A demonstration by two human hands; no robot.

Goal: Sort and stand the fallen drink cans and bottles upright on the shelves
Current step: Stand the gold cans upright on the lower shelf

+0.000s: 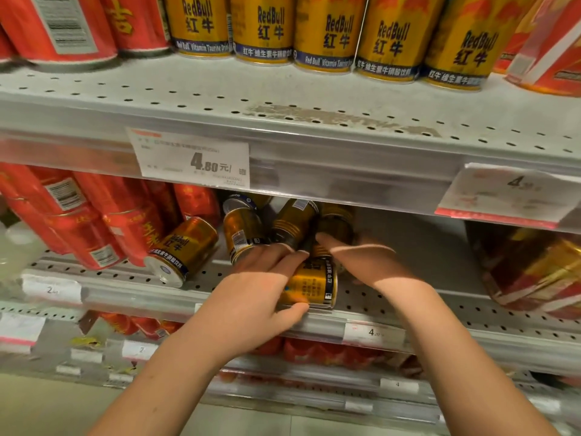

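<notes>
- The left hand (261, 287) is wrapped round the front gold can (314, 286), with the fingers over its top and the thumb curled under its near edge
- The front gold can lies on its side at the front edge of the middle shelf (125, 275), one rimmed end facing right
- The right hand (361, 256) reaches further in, just right of the left hand, its fingers stretched towards the cans behind; I cannot tell whether it grips one or only touches it
- Behind the hands, the tipped gold cans (294, 221) stand crooked in a cluster, leaning against each other in the shadow under the upper shelf (283, 99)
- To the left, the leaning gold can (185, 247) tilts with its base toward the shelf front, resting against the red cans (94, 221) beside it
- The red cans fill the left part of the middle shelf, several of them slanted
- On the upper shelf, the upright gold cans (264, 26) stand in a row, with more red cans to their left
- A price label (191, 158) reading 4.80 hangs on the front rail of the upper shelf, and a second label (509, 196) hangs tilted at the right
- At the far right of the middle shelf sits a wrapped red and gold pack (534, 272), well apart from both hands
- A small label (372, 333) sits on the middle shelf's rail, just below the front gold can
</notes>
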